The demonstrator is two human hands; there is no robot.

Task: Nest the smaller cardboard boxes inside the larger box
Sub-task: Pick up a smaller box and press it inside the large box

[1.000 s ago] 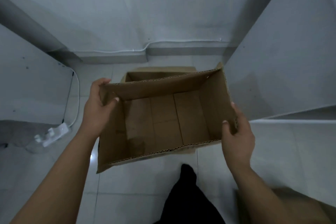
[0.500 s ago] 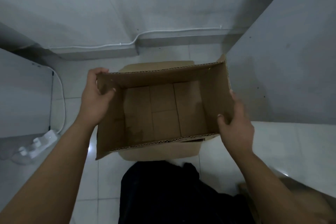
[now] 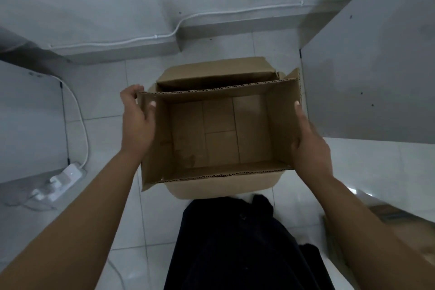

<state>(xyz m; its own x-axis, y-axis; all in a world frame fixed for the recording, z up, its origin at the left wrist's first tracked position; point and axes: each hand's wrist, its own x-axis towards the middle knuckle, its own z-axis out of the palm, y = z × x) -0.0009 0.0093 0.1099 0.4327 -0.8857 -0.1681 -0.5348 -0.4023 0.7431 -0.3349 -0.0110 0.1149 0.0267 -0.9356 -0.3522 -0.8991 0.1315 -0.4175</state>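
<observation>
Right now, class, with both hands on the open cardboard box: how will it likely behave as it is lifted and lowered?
The held box looks empty, so it is probably light. Its walls are thin corrugated board with no top flaps folded in, so they may flex inward where the left hand and right hand pinch them. The matte cardboard seems unlikely to slip.
</observation>
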